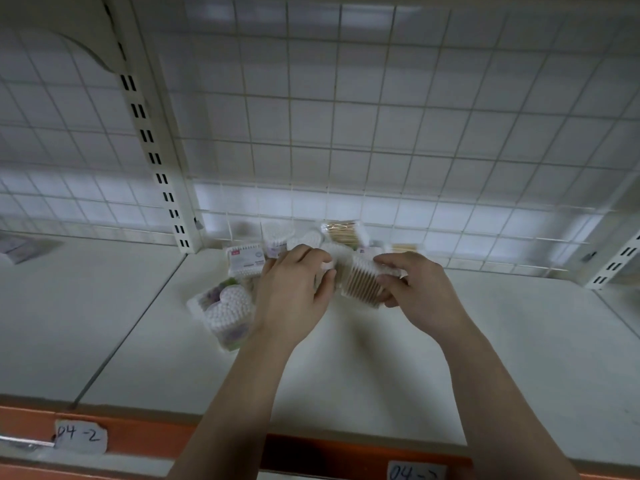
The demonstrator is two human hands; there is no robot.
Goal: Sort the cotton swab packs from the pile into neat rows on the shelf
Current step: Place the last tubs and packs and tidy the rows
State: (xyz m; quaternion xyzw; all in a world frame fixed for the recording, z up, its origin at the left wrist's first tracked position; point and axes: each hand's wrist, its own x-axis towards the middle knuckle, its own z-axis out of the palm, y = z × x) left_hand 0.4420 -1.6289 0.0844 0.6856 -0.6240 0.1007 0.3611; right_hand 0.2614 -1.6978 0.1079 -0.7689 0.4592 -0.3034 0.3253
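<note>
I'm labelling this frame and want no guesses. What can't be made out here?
Head view.
1. Left end of the wooden-stick swab pack: covered by the left hand; right hand covers its other end.
2. Print on the red-labelled pack: blurred, too small.
3. Right shelf tag: cut by the bottom edge.

Seen from above, a person's left hand (294, 292) and right hand (420, 292) are bare. The left forearm (242, 403) and right forearm (502, 403) are also uncovered, from the wrists to the picture's bottom edge, with knuckles and thumbs plainly visible.
</note>
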